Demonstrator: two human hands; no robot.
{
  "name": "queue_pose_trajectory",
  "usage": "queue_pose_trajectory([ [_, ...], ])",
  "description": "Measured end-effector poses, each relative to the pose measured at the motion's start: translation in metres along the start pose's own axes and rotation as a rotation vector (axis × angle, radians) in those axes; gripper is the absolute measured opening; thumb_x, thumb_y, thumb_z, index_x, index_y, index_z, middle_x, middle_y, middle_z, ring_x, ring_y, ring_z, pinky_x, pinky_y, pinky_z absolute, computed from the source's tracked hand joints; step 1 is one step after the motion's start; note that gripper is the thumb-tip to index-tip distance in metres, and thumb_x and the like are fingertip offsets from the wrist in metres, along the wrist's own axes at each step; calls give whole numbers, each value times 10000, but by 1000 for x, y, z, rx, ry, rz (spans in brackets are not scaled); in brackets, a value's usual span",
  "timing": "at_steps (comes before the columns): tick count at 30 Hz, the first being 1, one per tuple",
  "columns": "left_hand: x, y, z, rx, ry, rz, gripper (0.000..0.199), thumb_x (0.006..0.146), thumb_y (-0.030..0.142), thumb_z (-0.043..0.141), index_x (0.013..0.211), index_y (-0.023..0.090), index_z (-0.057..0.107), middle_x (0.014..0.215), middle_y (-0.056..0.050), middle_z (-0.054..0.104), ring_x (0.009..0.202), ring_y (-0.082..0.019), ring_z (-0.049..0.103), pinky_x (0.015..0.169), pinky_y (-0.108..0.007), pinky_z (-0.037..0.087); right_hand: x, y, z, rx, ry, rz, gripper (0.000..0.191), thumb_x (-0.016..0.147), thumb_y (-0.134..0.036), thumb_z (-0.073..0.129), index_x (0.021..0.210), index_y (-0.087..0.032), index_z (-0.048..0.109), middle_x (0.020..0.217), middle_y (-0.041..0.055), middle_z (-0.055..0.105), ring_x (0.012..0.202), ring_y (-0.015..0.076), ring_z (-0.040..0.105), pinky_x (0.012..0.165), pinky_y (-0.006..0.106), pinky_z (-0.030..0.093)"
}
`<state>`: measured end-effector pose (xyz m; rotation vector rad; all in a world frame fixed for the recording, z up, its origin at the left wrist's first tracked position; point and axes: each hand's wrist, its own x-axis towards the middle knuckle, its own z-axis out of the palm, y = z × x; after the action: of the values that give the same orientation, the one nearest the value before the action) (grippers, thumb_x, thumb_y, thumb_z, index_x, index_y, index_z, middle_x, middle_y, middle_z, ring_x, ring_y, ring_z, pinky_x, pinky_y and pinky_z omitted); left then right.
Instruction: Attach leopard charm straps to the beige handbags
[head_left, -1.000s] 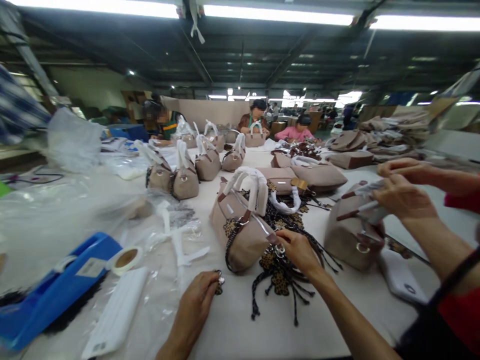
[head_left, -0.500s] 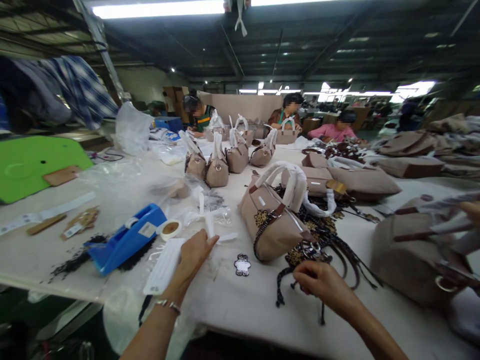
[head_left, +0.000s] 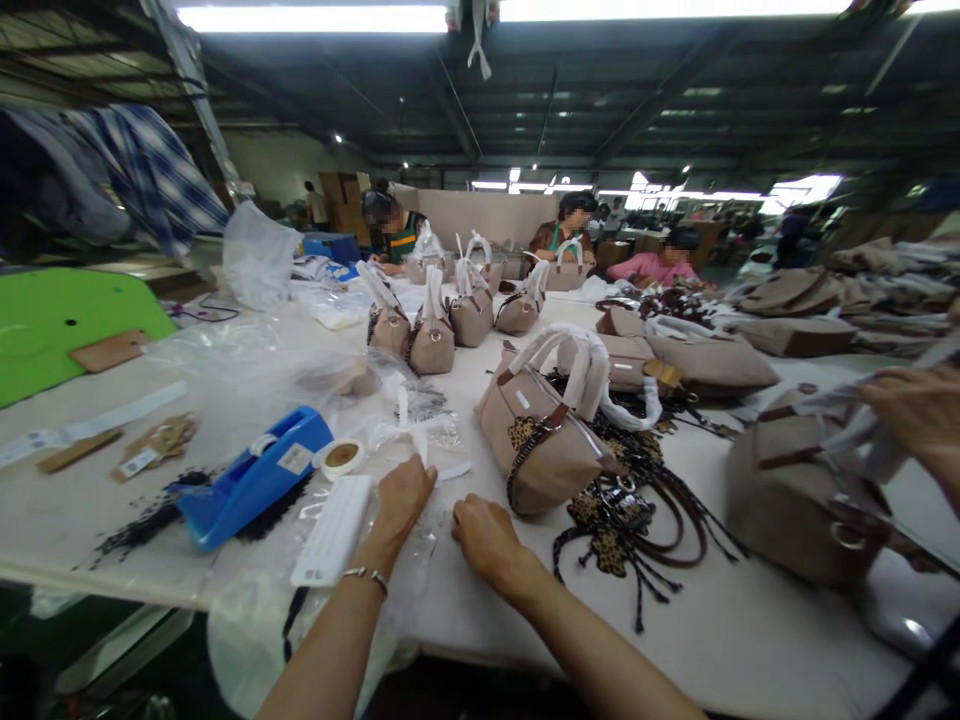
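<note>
My left hand [head_left: 405, 495] is closed beside a white paper strip [head_left: 405, 412] and crumpled clear plastic [head_left: 444, 430]; what its fingers grip, if anything, is hidden. A white flat block in plastic [head_left: 334, 530] lies by its wrist. My right hand [head_left: 486, 540], fingers curled, rests on the table just right of the left one; whatever it holds is covered. Behind it stands a taupe handbag [head_left: 559, 460] with wrapped handles and a leopard-print charm [head_left: 523, 432]. Leopard-print bear charms [head_left: 611, 550] with dark cords lie in a pile to the right.
A blue tape dispenser [head_left: 259, 480] and a tape roll [head_left: 343, 458] are at left. Several taupe bags [head_left: 433, 345] stand farther back. At right, another person's hand [head_left: 919, 410] is at a larger bag [head_left: 802, 500]. Co-workers sit across the table.
My right hand has moved left from the charm pile, over where a white-backed bear-shaped piece lay; that piece is now out of sight. The left hand has barely moved.
</note>
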<state>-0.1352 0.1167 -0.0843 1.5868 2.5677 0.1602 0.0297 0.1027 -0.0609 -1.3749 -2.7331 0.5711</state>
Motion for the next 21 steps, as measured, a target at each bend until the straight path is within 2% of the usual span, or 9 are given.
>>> queue_pose_trajectory([
  [3, 1, -1, 0, -8, 8, 19, 337, 923, 335, 390, 1001, 86, 603, 930, -205, 708, 905, -314, 694, 705, -357, 492, 3, 1, 3, -44, -8, 3, 215, 891, -189, 505, 989, -143, 690, 1025, 139, 706, 931, 242, 683, 773, 296, 493],
  [7, 0, -2, 0, -9, 15, 36, 334, 924, 309, 368, 1000, 86, 604, 940, -201, 710, 912, -311, 692, 711, -356, 488, 3, 0, -2, -85, -29, -6, 220, 862, -210, 555, 996, -122, 705, 1033, 158, 714, 951, 265, 686, 797, 311, 506],
  [12, -1, -3, -1, -7, 22, 66, 334, 928, 314, 355, 1000, 92, 594, 941, -200, 708, 903, -327, 691, 704, -380, 494, 10, -14, -9, -139, -77, -8, 255, 802, -73, 543, 983, -65, 722, 1000, 207, 722, 962, 313, 690, 780, 350, 535],
  [15, -1, -3, -2, -6, 22, 75, 318, 925, 305, 363, 993, 96, 593, 919, -197, 708, 890, -322, 695, 696, -376, 498, 13, -22, -14, -149, -84, -9, 258, 749, -61, 581, 960, -65, 730, 973, 214, 728, 944, 332, 696, 753, 369, 548],
  [18, -1, -4, -2, -8, 29, 82, 322, 929, 293, 348, 989, 97, 596, 903, -197, 707, 879, -325, 698, 692, -384, 500, 4, -22, -24, -145, -56, 1, 269, 720, -71, 591, 950, -66, 729, 970, 224, 726, 927, 351, 696, 739, 395, 550],
  [21, -1, -4, -1, -15, 39, 89, 334, 933, 293, 332, 983, 100, 600, 883, -198, 705, 879, -336, 697, 696, -398, 501, -24, -8, -38, -116, -13, 22, 264, 717, -115, 577, 932, -92, 728, 953, 207, 733, 902, 351, 698, 727, 401, 543],
])
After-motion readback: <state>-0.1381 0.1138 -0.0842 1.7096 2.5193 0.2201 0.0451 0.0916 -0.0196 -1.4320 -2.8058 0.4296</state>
